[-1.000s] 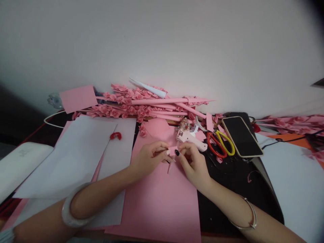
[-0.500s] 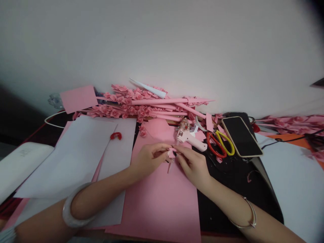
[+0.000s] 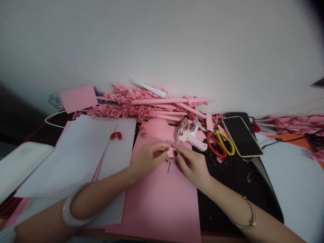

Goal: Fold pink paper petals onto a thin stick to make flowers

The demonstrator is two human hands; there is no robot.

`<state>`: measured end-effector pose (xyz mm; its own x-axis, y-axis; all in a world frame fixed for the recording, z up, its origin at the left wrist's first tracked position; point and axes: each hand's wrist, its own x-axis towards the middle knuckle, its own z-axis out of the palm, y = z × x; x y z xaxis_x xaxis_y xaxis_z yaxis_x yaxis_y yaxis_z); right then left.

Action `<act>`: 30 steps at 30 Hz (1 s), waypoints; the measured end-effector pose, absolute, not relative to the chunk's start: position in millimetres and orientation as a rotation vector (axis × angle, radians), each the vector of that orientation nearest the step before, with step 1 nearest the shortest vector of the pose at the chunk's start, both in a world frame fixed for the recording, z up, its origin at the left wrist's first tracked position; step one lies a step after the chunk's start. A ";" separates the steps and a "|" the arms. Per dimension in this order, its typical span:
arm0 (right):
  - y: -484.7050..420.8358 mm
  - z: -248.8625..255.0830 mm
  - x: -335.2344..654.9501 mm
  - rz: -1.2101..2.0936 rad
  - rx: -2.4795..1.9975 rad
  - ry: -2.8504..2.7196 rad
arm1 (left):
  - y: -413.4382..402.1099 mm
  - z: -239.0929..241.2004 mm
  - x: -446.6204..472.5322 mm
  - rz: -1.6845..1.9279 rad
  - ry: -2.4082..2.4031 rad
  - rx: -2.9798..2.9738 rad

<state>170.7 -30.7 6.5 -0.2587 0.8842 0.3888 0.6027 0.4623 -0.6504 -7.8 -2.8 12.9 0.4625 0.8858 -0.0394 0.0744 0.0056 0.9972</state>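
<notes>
Between my two hands is a small pink paper flower (image 3: 170, 153), its folds partly covered by fingertips. My left hand (image 3: 149, 158) pinches it from the left with thumb and forefinger. From the right, my right hand (image 3: 193, 165) pinches its edge, a dark nail showing on it. A thin pointed piece (image 3: 169, 167) sticks out below the flower; what it is I cannot make out. Under both hands lies a large pink paper sheet (image 3: 162, 206). Just beyond my right hand rests a pale pink glue gun (image 3: 191, 139).
Red-handled scissors (image 3: 215, 145) with a yellow handle (image 3: 226, 143) and a phone (image 3: 242, 136) lie at right. Pink paper flower stems (image 3: 141, 104) are heaped along the wall. White sheets (image 3: 73, 152) with a red-handled tool (image 3: 115, 135) cover the left, beside a white device (image 3: 27, 165).
The pink flower has turned slightly between my fingertips, and its folds look more gathered. Both hands stay in nearly the same place.
</notes>
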 end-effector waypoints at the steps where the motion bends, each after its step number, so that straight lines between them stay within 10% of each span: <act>1: -30.6 6.7 170.6 0.483 -1.239 -1.978 | -2.8 12.7 -7.8 0.794 0.901 1.435; 30: -20.4 9.9 171.0 0.821 -1.136 -1.663 | 5.2 12.8 -5.8 0.700 0.878 1.235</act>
